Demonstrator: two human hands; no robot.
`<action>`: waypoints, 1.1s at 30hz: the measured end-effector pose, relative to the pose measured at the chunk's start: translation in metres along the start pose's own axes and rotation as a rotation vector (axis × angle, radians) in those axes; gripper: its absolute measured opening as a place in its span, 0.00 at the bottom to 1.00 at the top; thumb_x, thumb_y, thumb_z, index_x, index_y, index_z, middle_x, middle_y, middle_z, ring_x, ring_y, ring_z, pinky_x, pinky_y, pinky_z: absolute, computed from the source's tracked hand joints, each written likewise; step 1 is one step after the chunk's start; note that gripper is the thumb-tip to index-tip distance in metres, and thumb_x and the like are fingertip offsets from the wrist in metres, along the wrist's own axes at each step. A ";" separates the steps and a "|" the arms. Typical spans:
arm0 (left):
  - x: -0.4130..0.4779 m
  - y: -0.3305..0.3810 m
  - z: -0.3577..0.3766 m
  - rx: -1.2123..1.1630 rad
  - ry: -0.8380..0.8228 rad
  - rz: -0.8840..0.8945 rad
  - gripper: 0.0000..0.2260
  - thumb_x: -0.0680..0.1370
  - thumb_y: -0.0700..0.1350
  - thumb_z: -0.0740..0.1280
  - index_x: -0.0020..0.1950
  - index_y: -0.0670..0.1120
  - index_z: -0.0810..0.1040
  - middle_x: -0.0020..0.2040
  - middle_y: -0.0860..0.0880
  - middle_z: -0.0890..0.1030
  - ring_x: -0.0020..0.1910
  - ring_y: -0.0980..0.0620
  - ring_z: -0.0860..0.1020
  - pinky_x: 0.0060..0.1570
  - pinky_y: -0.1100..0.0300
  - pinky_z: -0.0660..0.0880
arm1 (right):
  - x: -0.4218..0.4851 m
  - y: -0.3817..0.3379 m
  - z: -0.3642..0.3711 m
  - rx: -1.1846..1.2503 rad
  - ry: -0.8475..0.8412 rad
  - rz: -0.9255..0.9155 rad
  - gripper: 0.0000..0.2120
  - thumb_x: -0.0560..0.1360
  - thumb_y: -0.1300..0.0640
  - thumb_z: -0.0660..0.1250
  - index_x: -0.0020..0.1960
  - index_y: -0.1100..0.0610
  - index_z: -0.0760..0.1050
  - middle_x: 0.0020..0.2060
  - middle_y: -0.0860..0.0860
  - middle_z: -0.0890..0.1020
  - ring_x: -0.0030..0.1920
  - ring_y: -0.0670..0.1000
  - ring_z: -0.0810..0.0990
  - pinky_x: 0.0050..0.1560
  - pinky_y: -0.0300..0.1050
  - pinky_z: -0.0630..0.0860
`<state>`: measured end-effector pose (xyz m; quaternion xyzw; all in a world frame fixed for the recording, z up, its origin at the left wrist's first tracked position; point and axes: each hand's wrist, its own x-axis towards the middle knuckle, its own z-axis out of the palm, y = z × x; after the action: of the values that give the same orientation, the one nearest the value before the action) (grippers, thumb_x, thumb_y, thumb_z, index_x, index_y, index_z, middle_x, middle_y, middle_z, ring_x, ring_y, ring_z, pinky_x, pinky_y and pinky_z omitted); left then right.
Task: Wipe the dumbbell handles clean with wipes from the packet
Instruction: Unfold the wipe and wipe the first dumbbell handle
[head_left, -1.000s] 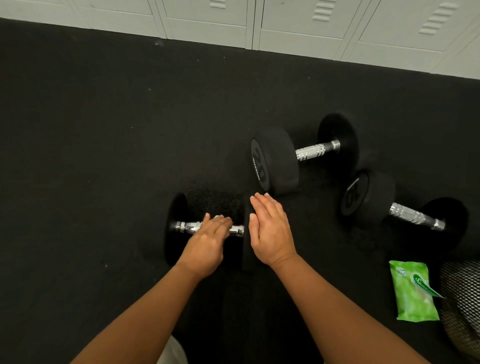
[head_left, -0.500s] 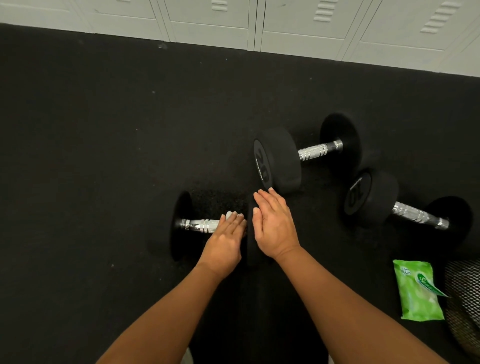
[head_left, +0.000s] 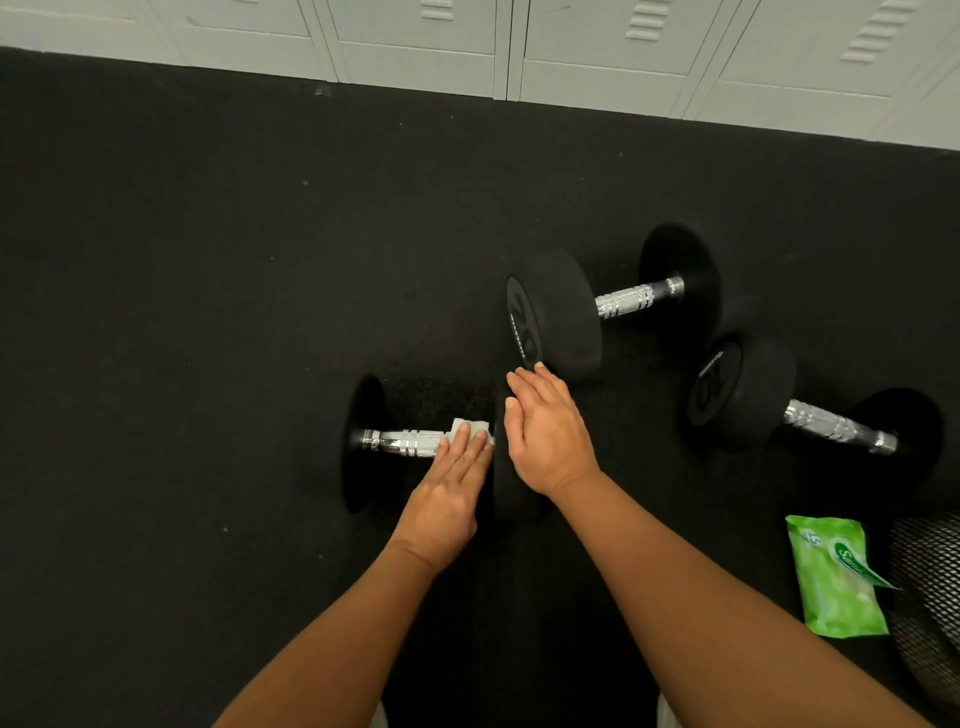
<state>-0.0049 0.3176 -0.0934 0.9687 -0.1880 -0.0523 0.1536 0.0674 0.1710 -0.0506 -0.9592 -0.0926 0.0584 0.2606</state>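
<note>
Judging by its thick rubber ends and steel bar, the near dumbbell (head_left: 363, 452) is heavy and stiff, and likelier to roll than slide on the black floor (head_left: 182, 364). It lies straight ahead of the person, bar running left to right. Its ridged handle (head_left: 400, 443) is the part to grip or rub, while the broad round ends suit bracing better. The wipe (head_left: 470, 430) looks soft and light and should fold round the bar under little pressure.

The left hand (head_left: 449, 491) lies over the right part of that handle with fingers nearly straight, pressing the wipe onto the metal. The thumb is hidden, so I cannot tell whether it hooks underneath. The right hand (head_left: 545, 434) rests flat and open on the dumbbell's right end, holding nothing, seemingly steadying it.

A second dumbbell (head_left: 556, 312) and a third dumbbell (head_left: 748, 395) lie beyond it to the right. The green packet (head_left: 836, 582) lies well to its right.
</note>
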 end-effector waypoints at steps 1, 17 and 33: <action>-0.002 -0.001 0.001 -0.011 0.013 0.000 0.31 0.65 0.31 0.69 0.68 0.35 0.69 0.69 0.39 0.71 0.70 0.40 0.67 0.69 0.45 0.63 | 0.000 0.000 0.000 0.002 -0.003 0.000 0.32 0.76 0.45 0.40 0.70 0.60 0.68 0.68 0.54 0.72 0.74 0.52 0.60 0.73 0.46 0.58; -0.001 0.002 0.001 -0.240 0.050 -0.019 0.30 0.78 0.39 0.50 0.76 0.42 0.39 0.74 0.40 0.60 0.75 0.45 0.57 0.74 0.52 0.51 | 0.007 0.002 -0.001 0.024 -0.043 0.013 0.21 0.82 0.53 0.51 0.71 0.60 0.66 0.70 0.54 0.70 0.74 0.50 0.58 0.74 0.43 0.55; 0.000 -0.013 -0.006 -0.092 -0.042 -0.056 0.29 0.78 0.32 0.56 0.76 0.44 0.50 0.77 0.48 0.45 0.75 0.49 0.38 0.71 0.58 0.33 | 0.004 0.000 -0.001 0.045 -0.045 0.012 0.24 0.80 0.51 0.49 0.71 0.60 0.67 0.69 0.55 0.71 0.73 0.52 0.61 0.74 0.48 0.59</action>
<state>0.0003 0.3304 -0.0920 0.9642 -0.1613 -0.0855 0.1923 0.0712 0.1708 -0.0497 -0.9522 -0.0912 0.0836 0.2794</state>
